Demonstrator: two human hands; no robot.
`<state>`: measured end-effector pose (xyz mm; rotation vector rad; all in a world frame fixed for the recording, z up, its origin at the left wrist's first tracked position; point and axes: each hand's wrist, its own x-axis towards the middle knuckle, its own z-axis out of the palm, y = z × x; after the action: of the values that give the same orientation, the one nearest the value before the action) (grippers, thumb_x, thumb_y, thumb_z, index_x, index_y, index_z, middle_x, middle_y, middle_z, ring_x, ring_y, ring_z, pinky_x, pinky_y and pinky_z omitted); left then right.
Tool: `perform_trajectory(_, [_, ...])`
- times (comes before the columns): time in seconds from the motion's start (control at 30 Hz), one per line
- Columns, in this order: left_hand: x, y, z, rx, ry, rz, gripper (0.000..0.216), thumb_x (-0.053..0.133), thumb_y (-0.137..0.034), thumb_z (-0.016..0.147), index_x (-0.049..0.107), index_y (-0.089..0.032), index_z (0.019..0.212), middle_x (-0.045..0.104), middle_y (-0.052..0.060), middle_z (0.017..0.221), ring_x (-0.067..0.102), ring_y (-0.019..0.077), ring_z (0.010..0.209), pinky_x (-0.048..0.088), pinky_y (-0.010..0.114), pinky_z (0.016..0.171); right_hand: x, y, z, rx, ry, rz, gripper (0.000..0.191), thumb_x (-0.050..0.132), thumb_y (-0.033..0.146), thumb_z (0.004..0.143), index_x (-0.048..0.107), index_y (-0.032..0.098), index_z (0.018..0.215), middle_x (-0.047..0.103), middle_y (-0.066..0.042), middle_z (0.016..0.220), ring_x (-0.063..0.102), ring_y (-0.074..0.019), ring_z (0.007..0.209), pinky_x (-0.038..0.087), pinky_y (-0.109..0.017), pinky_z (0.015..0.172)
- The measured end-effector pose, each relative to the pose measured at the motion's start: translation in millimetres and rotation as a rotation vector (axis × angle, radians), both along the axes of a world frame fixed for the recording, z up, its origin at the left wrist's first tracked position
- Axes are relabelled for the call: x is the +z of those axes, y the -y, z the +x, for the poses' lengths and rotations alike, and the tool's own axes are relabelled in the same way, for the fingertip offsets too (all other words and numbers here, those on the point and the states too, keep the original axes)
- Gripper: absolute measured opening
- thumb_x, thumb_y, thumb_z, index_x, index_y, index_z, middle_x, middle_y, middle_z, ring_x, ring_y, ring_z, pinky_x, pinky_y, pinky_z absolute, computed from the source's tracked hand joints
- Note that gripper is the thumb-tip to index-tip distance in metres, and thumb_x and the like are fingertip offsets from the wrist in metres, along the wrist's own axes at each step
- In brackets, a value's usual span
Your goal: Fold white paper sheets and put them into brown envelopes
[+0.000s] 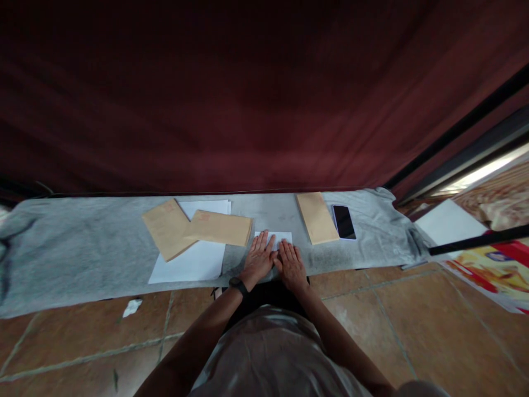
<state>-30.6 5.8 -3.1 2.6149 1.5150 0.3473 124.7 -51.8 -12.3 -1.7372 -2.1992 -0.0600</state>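
Note:
Under both palms lies a small white sheet of paper point(281, 236), perhaps folded, at the front edge of the grey cloth. My left hand point(259, 256) rests flat on its left part, fingers stretched out. Flat on the right part is my right hand point(291, 266), its thumb close to the left one. Just left of the paper, a brown envelope point(219, 227) overlaps another brown envelope point(167, 229). Beneath these two is a stack of white paper point(198, 263). The hands hide much of the small sheet.
A brown envelope or stack of them point(317, 218) and a phone point(344, 222) with a dark screen lie to the right on the grey cloth point(91, 248). A dark red curtain point(248, 110) hangs behind. White scrap point(132, 307) lies on the tiled floor; a colourful box point(496, 273) stands right.

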Motion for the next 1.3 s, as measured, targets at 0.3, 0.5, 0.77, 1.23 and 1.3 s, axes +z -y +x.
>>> perform_trajectory(0.3, [5.8,4,-4,-0.035,0.018,0.027,0.058,0.038,-0.036,0.102,0.034,-0.018,0.157,0.031,0.012,0.164,0.022,0.0275,0.154,0.021,0.052,0.125,3.0,7,13,-0.024,0.026,-0.009,0.06,0.036,0.04,0.107,0.027,0.01,0.159,0.038,-0.018,0.159,0.037,-0.0304,0.147,0.029,-0.051,0.119])
perform_trajectory(0.5, [14.7,12,-21,-0.198,-0.006,0.021,0.053,0.041,-0.043,0.103,0.041,-0.026,0.154,0.034,0.006,0.164,0.026,0.0248,0.153,0.02,0.049,0.126,4.3,7,12,-0.032,0.037,-0.012,0.062,0.037,0.04,0.106,0.026,0.01,0.159,0.035,-0.018,0.16,0.035,-0.0311,0.148,0.028,-0.052,0.119])
perform_trajectory(0.77, [19.4,22,-37,-0.23,-0.045,0.023,0.059,0.045,-0.049,0.102,0.036,-0.027,0.156,0.025,0.01,0.167,0.026,0.027,0.153,0.023,0.048,0.124,3.8,8,12,-0.052,0.034,-0.007,0.064,0.042,0.041,0.105,0.029,0.01,0.158,0.032,-0.02,0.161,0.034,-0.0328,0.148,0.028,-0.052,0.119])
perform_trajectory(1.23, [16.4,26,-64,-0.311,-0.092,-0.006,0.061,0.048,-0.049,0.101,0.031,-0.033,0.158,0.02,0.01,0.168,0.024,0.028,0.153,0.028,0.05,0.122,4.7,6,13,-0.084,0.012,-0.029,0.062,0.04,0.043,0.105,0.031,0.009,0.157,0.038,-0.019,0.159,0.038,-0.0312,0.146,0.03,-0.049,0.118])
perform_trajectory(1.3, [15.1,26,-64,-0.311,-0.097,-0.001,0.062,0.05,-0.049,0.1,0.032,-0.034,0.157,0.02,0.01,0.168,0.024,0.0289,0.153,0.029,0.05,0.122,5.1,7,18,-0.094,0.011,-0.045,0.061,0.039,0.041,0.106,0.031,0.009,0.157,0.04,-0.018,0.158,0.039,-0.0304,0.146,0.03,-0.048,0.119])
